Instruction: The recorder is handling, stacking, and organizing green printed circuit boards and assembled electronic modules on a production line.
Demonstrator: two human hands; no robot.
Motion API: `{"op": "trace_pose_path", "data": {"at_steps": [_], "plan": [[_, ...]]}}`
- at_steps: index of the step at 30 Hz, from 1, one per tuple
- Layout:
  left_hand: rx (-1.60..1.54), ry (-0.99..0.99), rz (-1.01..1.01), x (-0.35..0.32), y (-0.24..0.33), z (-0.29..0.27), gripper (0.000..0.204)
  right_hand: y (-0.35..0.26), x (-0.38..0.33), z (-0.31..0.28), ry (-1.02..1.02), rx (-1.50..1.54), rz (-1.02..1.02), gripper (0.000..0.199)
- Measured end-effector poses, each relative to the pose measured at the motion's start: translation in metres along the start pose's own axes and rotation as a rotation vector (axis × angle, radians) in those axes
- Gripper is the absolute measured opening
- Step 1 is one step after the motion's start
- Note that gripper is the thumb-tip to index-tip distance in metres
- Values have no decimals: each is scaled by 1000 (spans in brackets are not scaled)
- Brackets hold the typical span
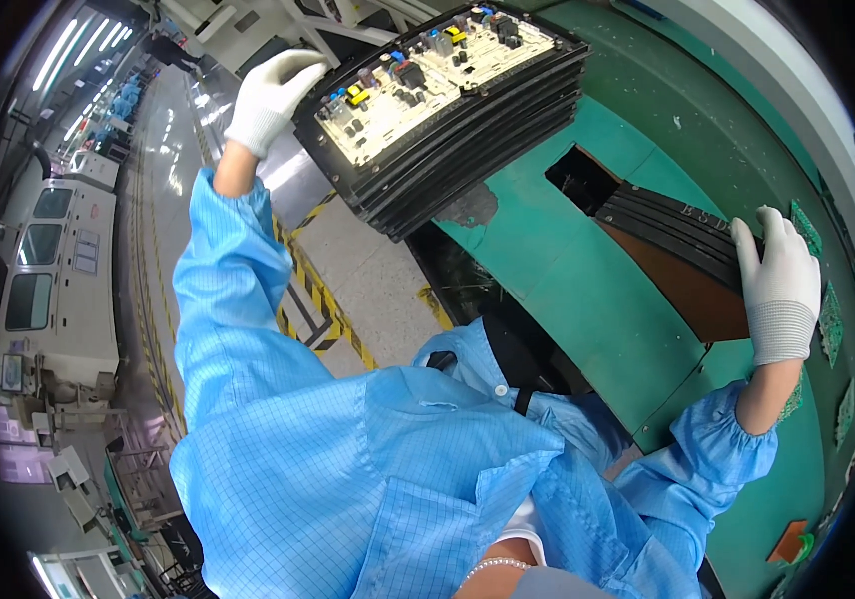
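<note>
My left hand (276, 100), in a white glove, is at the left corner of a tall stack of black trays (467, 135). Its thumb and fingers are apart in a curve beside the top tray's edge; firm contact cannot be made out. On that top tray lie cream circuit boards (387, 125) with yellow, blue and black components. My right hand (782, 275), also gloved, grips the near right end of a stack of flat black frames (672, 225), thumb on one side and fingers on the other. Those frames rest against a brown panel (662, 275) on the green bench.
The green bench top (557, 250) has a dark rectangular opening (582, 180). Several green circuit boards (831, 324) stand along its right edge. An orange-brown piece (787, 541) lies at lower right. Yellow-black tape (322, 299) marks the floor; a large beige machine (63, 280) stands far left.
</note>
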State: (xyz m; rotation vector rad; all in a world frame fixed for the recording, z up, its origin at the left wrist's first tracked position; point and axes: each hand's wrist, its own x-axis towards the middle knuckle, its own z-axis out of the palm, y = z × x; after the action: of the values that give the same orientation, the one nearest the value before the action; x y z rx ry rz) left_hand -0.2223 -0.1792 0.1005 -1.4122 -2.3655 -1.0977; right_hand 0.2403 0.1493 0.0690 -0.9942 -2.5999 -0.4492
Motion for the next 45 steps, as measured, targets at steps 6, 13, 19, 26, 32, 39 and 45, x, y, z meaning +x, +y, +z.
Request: {"op": "trace_pose_path", "data": {"at_steps": [6,13,19,26,32,39,45], "plan": [[235,-379,100,95,11,41,46,2,-7,-5,-34,-11,50,39],[330,-461,154,121,-21,51,39,-3,-2,-2,10,-11,11,38],[421,-374,290,106,18,53,37,-1,-1,3,44,18,-12,37],[464,-470,475,35,115,82,50,1,-3,4,47,11,-1,39],[549,-554,392,40,124,87,48,-7,-3,-6,16,-15,8,38],[420,-704,405,112,158,108,62,-4,-5,-3,67,-41,-16,36],[654,-578,410,144,150,175,58,-6,-5,-3,81,-44,-8,36]]}}
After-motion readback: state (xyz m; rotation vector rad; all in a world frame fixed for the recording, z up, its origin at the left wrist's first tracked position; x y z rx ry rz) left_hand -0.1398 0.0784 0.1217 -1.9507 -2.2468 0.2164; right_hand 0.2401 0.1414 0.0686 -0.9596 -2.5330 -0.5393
